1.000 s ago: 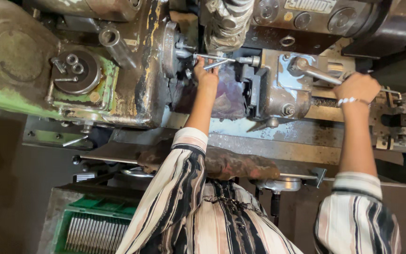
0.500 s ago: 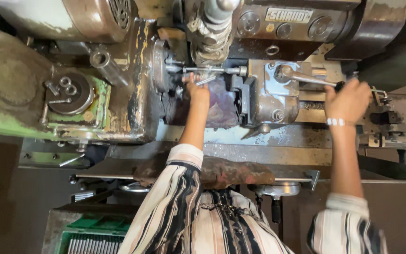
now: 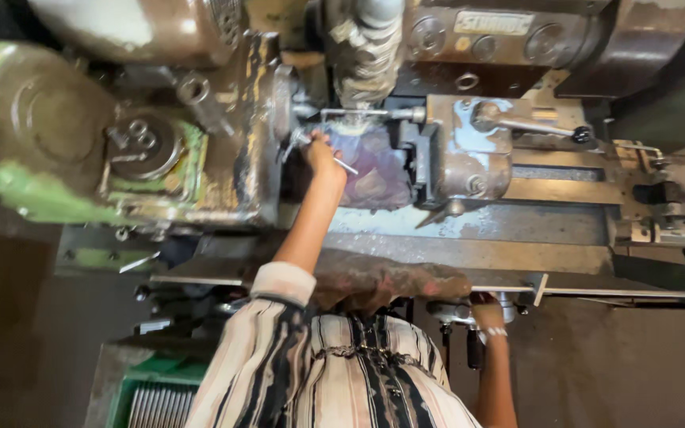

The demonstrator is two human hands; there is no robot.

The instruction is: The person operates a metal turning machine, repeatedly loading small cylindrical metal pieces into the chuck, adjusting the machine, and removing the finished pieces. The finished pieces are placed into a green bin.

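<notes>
Your left hand pinches a thin metal rod right at the lathe's chuck, close enough to guide it. Your right hand is down under the bed, curled around a handwheel to steady the carriage.

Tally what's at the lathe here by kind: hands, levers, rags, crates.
Hands: 2, left hand and right hand
Black-knobbed lever: 1
Purple rag: 1
Green crate: 1
Total: 5

One lathe, one purple cloth, one green crate, two hands: left, right.
</notes>
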